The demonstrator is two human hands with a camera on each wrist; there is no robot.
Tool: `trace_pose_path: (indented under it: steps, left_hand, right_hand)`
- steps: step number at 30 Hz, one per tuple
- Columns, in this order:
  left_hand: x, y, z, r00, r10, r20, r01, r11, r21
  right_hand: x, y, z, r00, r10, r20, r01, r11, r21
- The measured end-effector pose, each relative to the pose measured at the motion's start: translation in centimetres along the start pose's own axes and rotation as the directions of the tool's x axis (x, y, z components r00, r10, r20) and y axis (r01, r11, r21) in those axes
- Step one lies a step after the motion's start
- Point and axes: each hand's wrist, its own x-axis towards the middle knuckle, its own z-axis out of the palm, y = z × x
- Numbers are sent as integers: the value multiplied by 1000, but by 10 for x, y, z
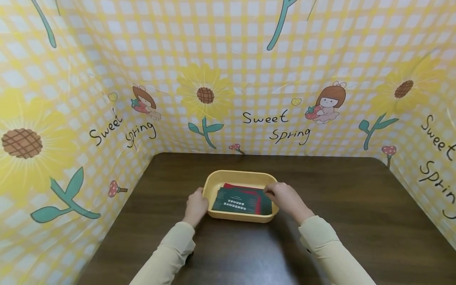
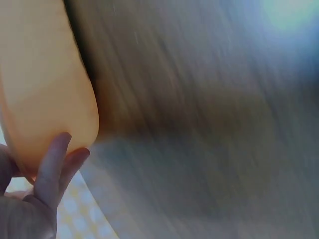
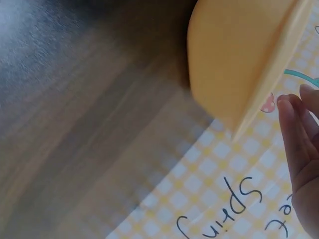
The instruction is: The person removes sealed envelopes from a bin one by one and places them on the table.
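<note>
1. Hands flank a yellow tray (image 1: 213, 183) on the dark table (image 1: 356, 206).
2. Left hand (image 1: 195, 206) grips the tray's near-left rim, fingers curled against its wall.
3. Right hand (image 1: 285, 198) pinches the dark green packet (image 1: 238, 201) lying inside the tray, just left of its fingertips.

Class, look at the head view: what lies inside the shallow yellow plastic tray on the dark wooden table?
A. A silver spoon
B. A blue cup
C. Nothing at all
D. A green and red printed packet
D: a green and red printed packet lies flat inside the shallow yellow plastic tray.
</note>
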Motion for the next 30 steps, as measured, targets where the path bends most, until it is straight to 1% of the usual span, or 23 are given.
trace_pose_path:
  steps: [3,6,9,14,18,23,25,27,30]
  left_hand:
    - [-9,12,9,1000,13,21,-13,1000,-3]
    - [-17,22,16,999,19,51,-18,1000,-8]
    - [-24,28,20,997,21,79,-19,1000,-17]
    - [-30,35,25,991,47,126,-45,999,-22]
    - [-34,41,28,985,58,165,-55,998,-24]
    - [-36,45,28,974,40,221,-32,999,-43]
    - [-36,45,29,971,32,236,-22,999,-46]
    - [-36,46,29,970,30,242,-19,999,-46]
    - [-37,46,28,970,35,242,-26,999,-40]
  right_hand:
    - [-2,4,7,998,21,53,-20,1000,-19]
    - [-4,8,15,989,70,127,-67,997,-29]
    - [-7,11,21,972,136,191,-128,990,-51]
    - [-13,11,27,937,227,264,-210,973,-93]
    - [-18,12,29,913,279,296,-256,960,-116]
    - [-23,15,30,896,317,310,-280,947,-157]
    - [-25,17,30,881,343,327,-304,938,-165]
    - [-26,19,31,868,361,341,-322,932,-169]
    - [-26,22,32,859,373,350,-336,927,-165]
